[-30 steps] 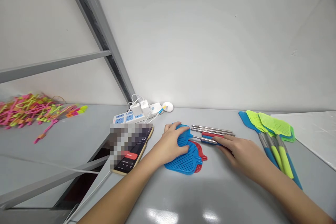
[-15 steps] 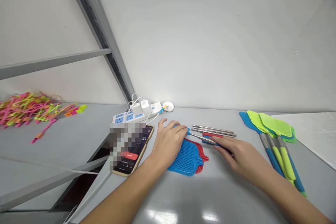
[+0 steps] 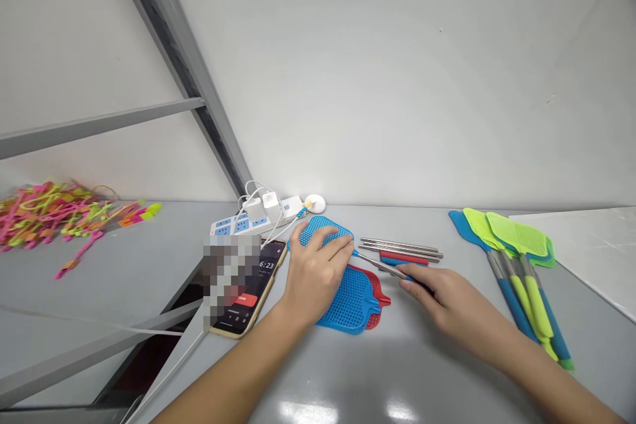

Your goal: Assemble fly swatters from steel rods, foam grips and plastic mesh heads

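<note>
Left hand (image 3: 315, 275) lies half-curled over the blue swatter's head (image 3: 322, 224), seemingly bracing it, grip unclear; at four o'clock, right hand (image 3: 437, 291) clasps the handle (image 3: 411, 278), perhaps for control.

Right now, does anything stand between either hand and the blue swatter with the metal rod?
Nothing visible: the left hand lies on the mesh head of the blue swatter, and the right hand holds the other end. Loose metal rods lie beyond it and the red head nearer, neither in between.
</note>
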`<state>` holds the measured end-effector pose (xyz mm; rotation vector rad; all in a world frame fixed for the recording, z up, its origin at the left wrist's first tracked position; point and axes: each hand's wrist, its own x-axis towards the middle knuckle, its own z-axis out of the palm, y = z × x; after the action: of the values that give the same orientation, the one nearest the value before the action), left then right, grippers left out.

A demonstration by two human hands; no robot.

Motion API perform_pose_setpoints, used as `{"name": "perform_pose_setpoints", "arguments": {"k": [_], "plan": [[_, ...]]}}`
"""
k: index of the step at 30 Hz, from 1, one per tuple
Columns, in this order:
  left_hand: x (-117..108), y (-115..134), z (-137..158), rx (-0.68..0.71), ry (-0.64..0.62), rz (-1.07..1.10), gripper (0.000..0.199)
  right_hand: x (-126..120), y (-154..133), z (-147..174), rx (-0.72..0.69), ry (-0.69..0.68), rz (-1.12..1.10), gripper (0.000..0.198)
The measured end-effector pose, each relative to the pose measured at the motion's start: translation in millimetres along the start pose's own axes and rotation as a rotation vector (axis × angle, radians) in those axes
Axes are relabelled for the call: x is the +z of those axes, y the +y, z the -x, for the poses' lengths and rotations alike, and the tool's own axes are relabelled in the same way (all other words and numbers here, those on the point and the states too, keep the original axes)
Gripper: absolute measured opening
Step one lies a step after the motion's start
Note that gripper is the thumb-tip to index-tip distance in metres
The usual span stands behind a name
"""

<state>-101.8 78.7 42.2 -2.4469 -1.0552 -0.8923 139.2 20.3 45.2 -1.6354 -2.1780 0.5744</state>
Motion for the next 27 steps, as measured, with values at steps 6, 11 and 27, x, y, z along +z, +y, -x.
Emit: {"name": "perform_pose_setpoints", "arguments": {"k": [6, 11, 27], "plan": [[0, 2, 2, 0.030, -0.021, -0.011, 0.028, 9, 3, 0, -0.068, 0.183, 0.319, 0.039], [-1, 3, -2, 0.053, 0.044, -0.023, 0.027, 12, 4, 4, -0.204, 0.398, 0.626, 0.035], [3, 23, -9, 0.096, 0.246, -0.030, 0.024, 13, -4, 8, -0.286, 0.591, 0.543, 0.023]]}}
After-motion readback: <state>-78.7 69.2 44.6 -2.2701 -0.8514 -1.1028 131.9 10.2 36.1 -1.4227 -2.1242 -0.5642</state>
